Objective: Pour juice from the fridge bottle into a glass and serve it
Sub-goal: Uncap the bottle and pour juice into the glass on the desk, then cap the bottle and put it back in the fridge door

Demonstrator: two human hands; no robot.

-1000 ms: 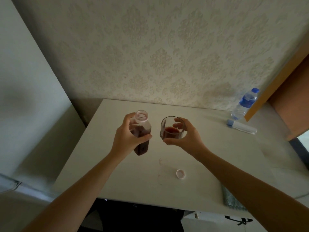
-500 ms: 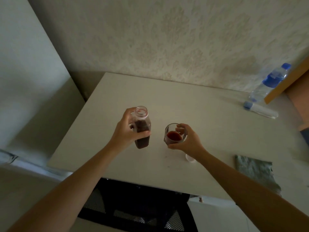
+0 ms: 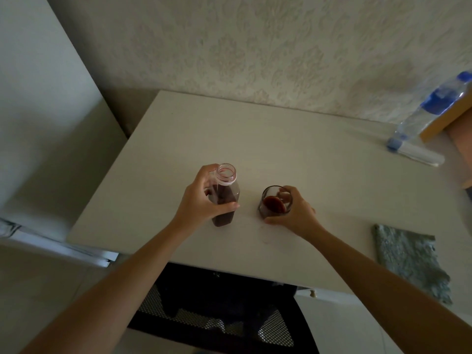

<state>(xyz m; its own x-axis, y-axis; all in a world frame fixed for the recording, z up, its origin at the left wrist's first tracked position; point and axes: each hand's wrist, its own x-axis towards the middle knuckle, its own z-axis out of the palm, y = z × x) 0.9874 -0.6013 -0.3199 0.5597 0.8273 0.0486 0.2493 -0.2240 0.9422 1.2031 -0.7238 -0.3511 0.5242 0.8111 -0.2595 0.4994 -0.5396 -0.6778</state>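
Observation:
An uncapped clear juice bottle (image 3: pixel 224 200) with dark red juice stands upright on the white table (image 3: pixel 255 139). My left hand (image 3: pixel 201 203) is wrapped around its left side. To its right a short glass (image 3: pixel 274 204) holding some dark red juice rests on the table, gripped from the right by my right hand (image 3: pixel 296 215). A faint round shape that may be the bottle's cap (image 3: pixel 265 236) lies just in front of the glass, beside my right wrist.
A grey cloth (image 3: pixel 408 259) lies at the table's front right. A water bottle with a blue label (image 3: pixel 431 108) and a white tube (image 3: pixel 416 154) sit at the back right by a wooden frame. A black mesh chair (image 3: pixel 217 310) stands under the front edge.
Both hands have come down: the bottle and the glass, held in the air a second ago, now stand on the table. The view has tilted further down.

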